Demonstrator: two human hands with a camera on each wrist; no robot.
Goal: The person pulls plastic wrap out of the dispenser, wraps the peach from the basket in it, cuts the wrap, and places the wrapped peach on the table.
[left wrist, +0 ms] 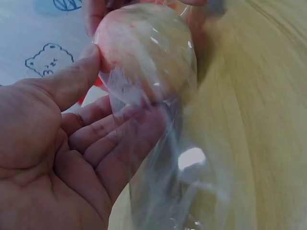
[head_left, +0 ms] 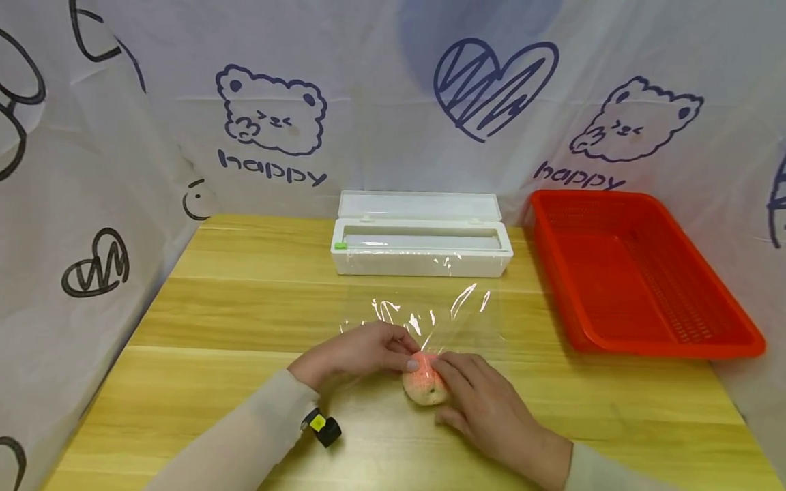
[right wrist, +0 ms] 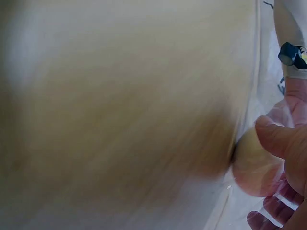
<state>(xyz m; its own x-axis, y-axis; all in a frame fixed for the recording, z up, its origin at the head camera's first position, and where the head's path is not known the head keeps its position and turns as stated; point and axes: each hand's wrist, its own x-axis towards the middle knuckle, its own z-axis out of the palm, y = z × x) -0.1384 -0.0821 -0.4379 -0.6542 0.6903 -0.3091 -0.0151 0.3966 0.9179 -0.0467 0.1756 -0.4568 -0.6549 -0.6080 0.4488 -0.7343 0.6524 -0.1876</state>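
Holding peach between left hand and right hand, curling both round it, clear film included. Possibly losing peach from light fingertip contact; possibly creasing film or sticking it to itself from slack. Counting one peach, two hands, seemingly one film sheet, one white box ahead of both hands, one red basket ahead-right of right hand.

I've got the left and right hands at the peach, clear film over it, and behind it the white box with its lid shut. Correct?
Not quite: the head view shows the white box with its lid open. The rest stands: left hand and right hand at the peach, clear film over it.
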